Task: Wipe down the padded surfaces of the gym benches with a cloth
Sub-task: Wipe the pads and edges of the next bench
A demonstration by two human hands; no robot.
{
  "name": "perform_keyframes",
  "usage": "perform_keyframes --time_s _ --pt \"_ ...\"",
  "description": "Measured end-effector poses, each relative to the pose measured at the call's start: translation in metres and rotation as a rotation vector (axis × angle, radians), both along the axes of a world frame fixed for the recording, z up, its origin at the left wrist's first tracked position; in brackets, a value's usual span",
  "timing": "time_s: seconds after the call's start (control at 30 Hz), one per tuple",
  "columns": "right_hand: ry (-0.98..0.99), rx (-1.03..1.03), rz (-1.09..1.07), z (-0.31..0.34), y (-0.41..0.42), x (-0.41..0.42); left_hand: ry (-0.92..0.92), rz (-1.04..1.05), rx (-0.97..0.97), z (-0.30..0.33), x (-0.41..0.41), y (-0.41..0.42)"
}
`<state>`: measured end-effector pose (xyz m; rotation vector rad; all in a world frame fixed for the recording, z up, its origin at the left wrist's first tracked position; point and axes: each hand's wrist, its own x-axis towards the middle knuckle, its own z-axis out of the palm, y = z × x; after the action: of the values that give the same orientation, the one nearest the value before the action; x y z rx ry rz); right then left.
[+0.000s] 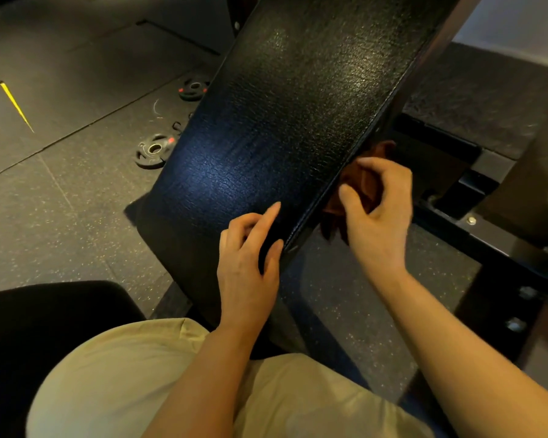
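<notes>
Legs [178, 387] in tan trousers are filling the bottom of the view, with a black seat pad [45, 336] sitting just to their left. Above them, the left hand [249, 263] is resting at the near right edge of the long black bench pad [266, 121]. Its pointer finger is lying straight on the pad top and its thumb is touching the edge, while the other fingers are curling loosely and holding nothing.

Just across that edge, the right hand [378, 213] is gripping a dark red cloth [358, 181], with its fingers and thumb curling round it. The cloth is pressing against the right side of the bench pad, below the top face, and part of it is poking out above the fingers. The two hands are sitting close together, one on each side of the pad's right edge.

The bench pad is running away up and to the right, and its bumpy black top is shining in the light. To the right of the cloth, black metal frame bars [475, 216] with bolts are crowding in close. To the left, speckled floor mats [60, 200] are spreading out wide. Two small weight plates [154, 150] are lying on the floor right beside the pad's left edge. Farther left, a thin yellow stripe [16, 105] is marking the floor.
</notes>
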<state>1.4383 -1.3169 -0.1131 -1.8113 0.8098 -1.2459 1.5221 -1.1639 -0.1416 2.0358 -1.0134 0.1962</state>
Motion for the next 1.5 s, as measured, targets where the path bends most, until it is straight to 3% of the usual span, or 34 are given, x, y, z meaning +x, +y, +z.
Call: perform_keyframes --time_s 0.13,0.3,0.47,0.53,0.77,0.93,1.07,1.23,1.4,1.5 --pt "0.011 -0.016 0.088 -0.017 0.024 0.011 -0.017 0.01 -0.029 -0.002 0.003 -0.004" --pt "0.229 -0.028 0.515 -0.049 0.064 -0.018 0.017 -0.012 -0.015 -0.003 0.005 -0.001" --pt "-0.013 0.125 0.04 -0.013 0.035 -0.008 0.049 -0.041 0.03 -0.001 0.0 0.012" --pt "-0.032 0.093 -0.035 -0.004 0.026 0.001 0.063 -0.031 0.045 0.001 -0.001 0.014" --pt "0.085 0.125 0.232 -0.024 0.056 -0.01 0.021 -0.024 0.046 -0.002 -0.004 0.014" --pt "-0.011 -0.056 0.016 0.011 0.009 -0.006 -0.045 -0.076 0.058 -0.005 -0.008 0.008" --pt "-0.002 -0.033 -0.016 0.015 0.001 0.012 -0.039 -0.088 0.029 -0.007 -0.005 0.005" --pt "0.15 -0.081 0.292 -0.01 0.023 -0.017 -0.03 -0.1 0.001 -0.009 -0.002 0.002" --pt "0.003 0.016 -0.061 0.018 -0.002 -0.003 -0.013 -0.104 0.0 -0.009 -0.002 0.002" --pt "-0.019 -0.004 -0.067 0.022 0.001 0.012 -0.009 -0.092 0.004 -0.007 -0.001 0.001"
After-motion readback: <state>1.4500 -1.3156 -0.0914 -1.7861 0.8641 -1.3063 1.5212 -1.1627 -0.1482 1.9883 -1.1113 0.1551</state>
